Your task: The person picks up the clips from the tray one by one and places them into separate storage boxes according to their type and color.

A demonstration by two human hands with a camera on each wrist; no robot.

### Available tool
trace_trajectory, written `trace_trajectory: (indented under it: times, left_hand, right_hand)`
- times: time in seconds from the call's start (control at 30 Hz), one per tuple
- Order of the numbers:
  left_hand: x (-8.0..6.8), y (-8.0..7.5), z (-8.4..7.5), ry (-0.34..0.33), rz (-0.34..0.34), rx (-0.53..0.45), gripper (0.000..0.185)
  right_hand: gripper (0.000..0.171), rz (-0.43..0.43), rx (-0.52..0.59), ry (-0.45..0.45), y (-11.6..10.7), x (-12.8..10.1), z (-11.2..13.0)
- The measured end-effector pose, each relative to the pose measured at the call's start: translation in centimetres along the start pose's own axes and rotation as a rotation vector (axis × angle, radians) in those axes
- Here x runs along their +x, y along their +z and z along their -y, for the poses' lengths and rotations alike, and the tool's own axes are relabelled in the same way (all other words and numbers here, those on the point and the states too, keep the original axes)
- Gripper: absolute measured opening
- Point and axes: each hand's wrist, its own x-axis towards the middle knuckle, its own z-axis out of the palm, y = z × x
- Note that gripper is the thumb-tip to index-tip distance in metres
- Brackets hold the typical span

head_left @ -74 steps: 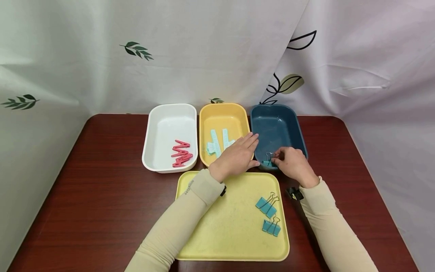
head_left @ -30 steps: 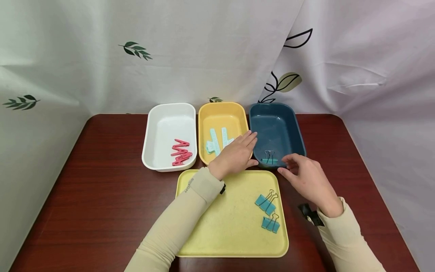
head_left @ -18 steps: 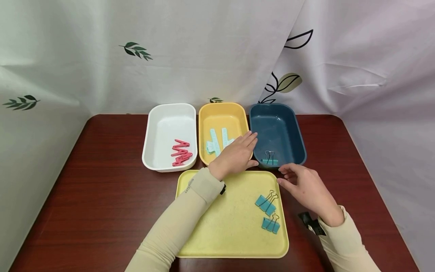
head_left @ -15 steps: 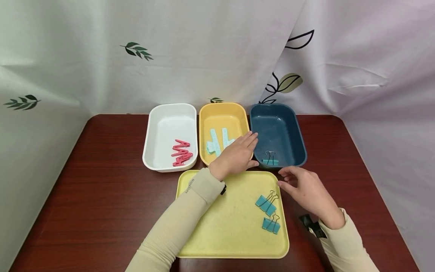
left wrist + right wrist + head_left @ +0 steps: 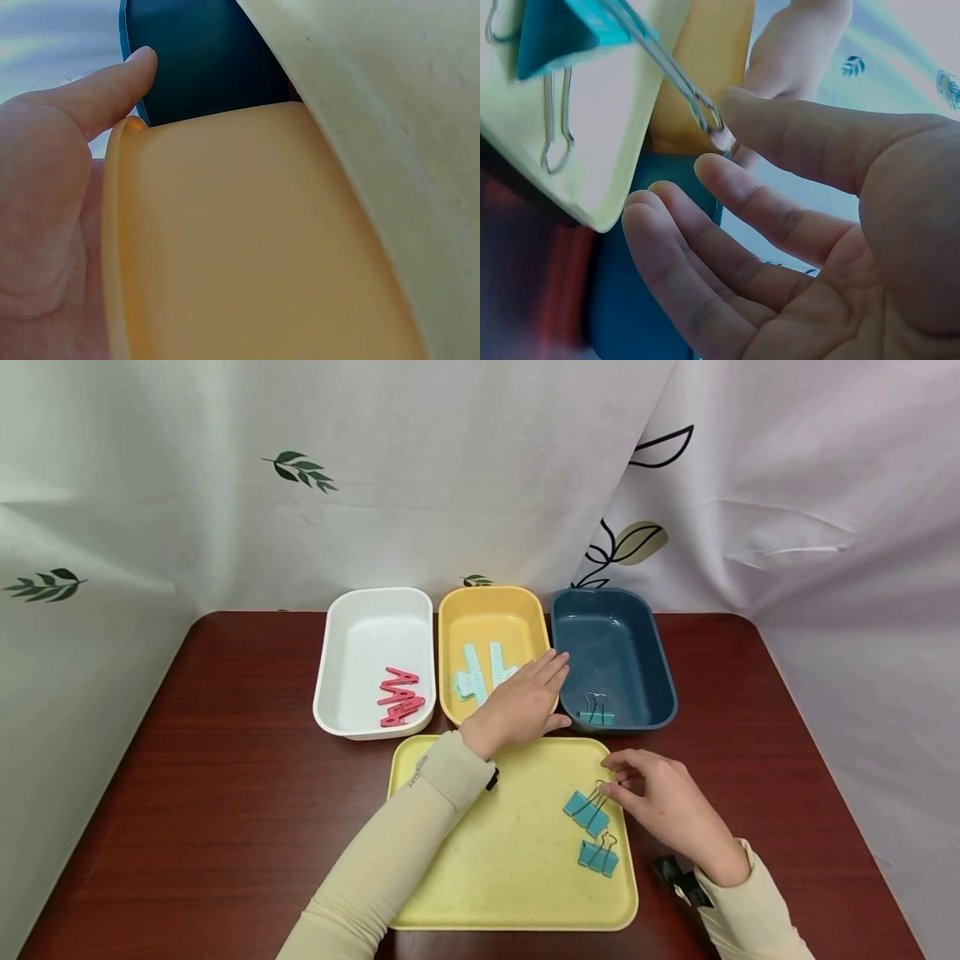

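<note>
My left hand (image 5: 519, 706) lies with straight fingers across the adjoining rims of the yellow bin (image 5: 491, 593) and the dark blue bin (image 5: 663, 668). Over the right edge of the yellow tray (image 5: 510, 827), my right hand (image 5: 671, 802) has its thumb and forefinger apart beside a wire handle of the upper teal binder clip (image 5: 586, 814). In the right wrist view the thumb tip is close to that handle (image 5: 682, 82); whether they touch I cannot tell. Below it lies a second teal binder clip (image 5: 598, 858). Another teal binder clip (image 5: 597, 717) stands inside the blue bin.
A white bin (image 5: 322, 693) at the left contains several pink clothespins (image 5: 399, 697). Light-turquoise clips (image 5: 474, 675) with long ruler-like bars lie in the yellow bin, partly hidden by my left hand. The reddish-brown table (image 5: 247, 777) backs onto a patterned curtain (image 5: 375, 510).
My right hand let go of a binder clip in the blue bin, drew back, then moved down and left to the clips on the tray. My left hand has stayed put.
</note>
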Motion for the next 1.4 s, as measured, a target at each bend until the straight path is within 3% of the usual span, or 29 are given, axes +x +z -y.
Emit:
trace_trajectory:
  times: [0.6,0.93,1.17,1.4]
  left_hand:
    - [-0.1,0.0,0.0,0.003,0.005,0.000,0.076]
    - [-0.1,0.1,0.0,0.002,0.010,0.006,0.076]
    - [-0.1,0.0,-0.1,-0.004,0.015,-0.001,0.076]
    - [-0.1,-0.1,0.0,0.005,0.012,-0.002,0.075]
  right_hand:
    - [0.014,0.055,-0.025,-0.026,1.5,-0.5,0.2]
    - [0.011,0.064,-0.038,-0.027,1.7,-0.4,0.4]
    - [0.013,0.058,-0.033,-0.079,1.4,-0.3,0.2]
    - [0.011,0.079,-0.008,-0.056,1.3,0.0,0.1]
